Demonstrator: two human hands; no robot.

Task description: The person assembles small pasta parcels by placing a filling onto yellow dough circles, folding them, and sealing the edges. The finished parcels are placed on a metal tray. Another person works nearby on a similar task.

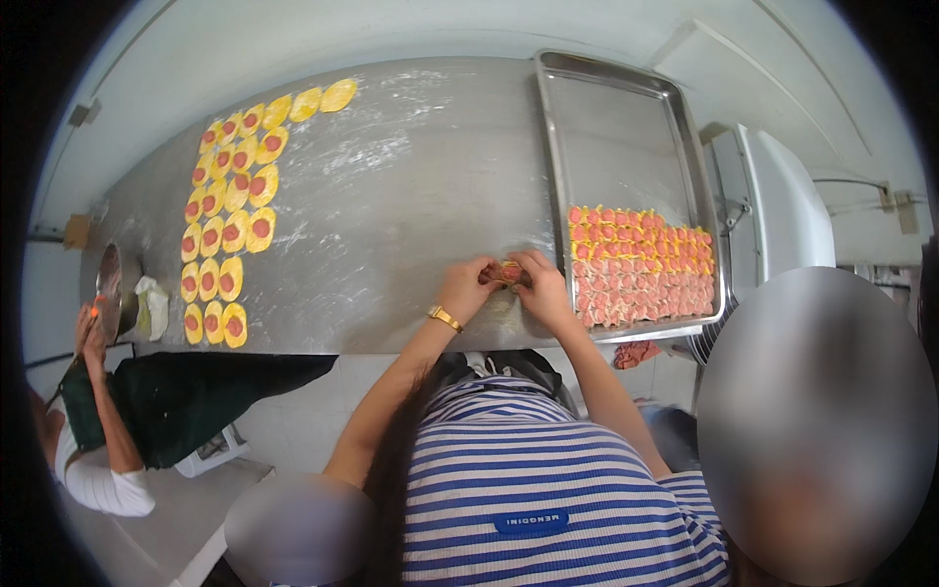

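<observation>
Near the table's front edge, a small open-topped dumpling [508, 273] with pink filling and a yellow wrapper is pinched between my two hands. My left hand [468, 290], with a gold watch on its wrist, closes its fingers on the dumpling's left side. From the other side, the fingers of my right hand [543, 287] press around it. Close by on the right, rows of similar dumplings [641, 269] fill the near half of a metal tray [549, 122]. Toward the left lie rows of round yellow wrappers [338, 95], most with a lump of pink filling [234, 232].
The steel table [421, 205] is streaked with flour. At its left end, another person's hands [91, 333] are at a metal bowl [110, 289], beside a pale green-white cloth or bag [153, 309]. A white appliance [782, 201] stands right of the tray.
</observation>
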